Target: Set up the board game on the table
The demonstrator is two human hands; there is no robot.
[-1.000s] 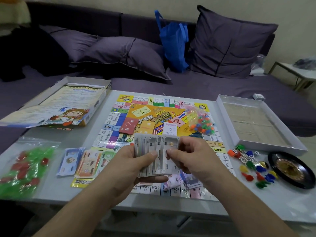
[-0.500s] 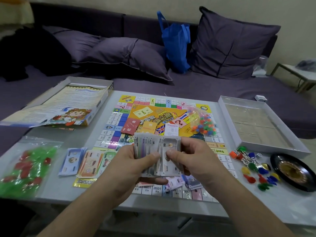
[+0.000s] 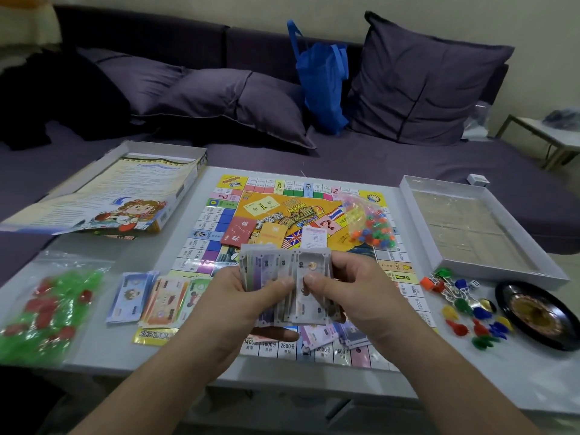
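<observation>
Gripping a fan of paper money (image 3: 284,284), both hands (image 3: 244,304) (image 3: 351,296) hover above the board (image 3: 219,233).

Blue bag (image 3: 323,80) between purple cushions (image 3: 420,86) on sofa (image 3: 376,161).

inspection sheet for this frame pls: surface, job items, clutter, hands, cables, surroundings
Surface: pale table, mostly covered.
Job's things: game board laid flat in the middle; play money fanned in both hands; more banknote piles left of the board; bag of green and red pieces far left; bag of small coloured pegs on the board; loose pawns and dice and a black roulette wheel at right.
Clutter: box lid with a rule sheet far left; empty box tray far right.
Hands: left hand and right hand both pinch the money.
Cables: nothing seen.
Surroundings: purple sofa, cushions, blue bag.
</observation>
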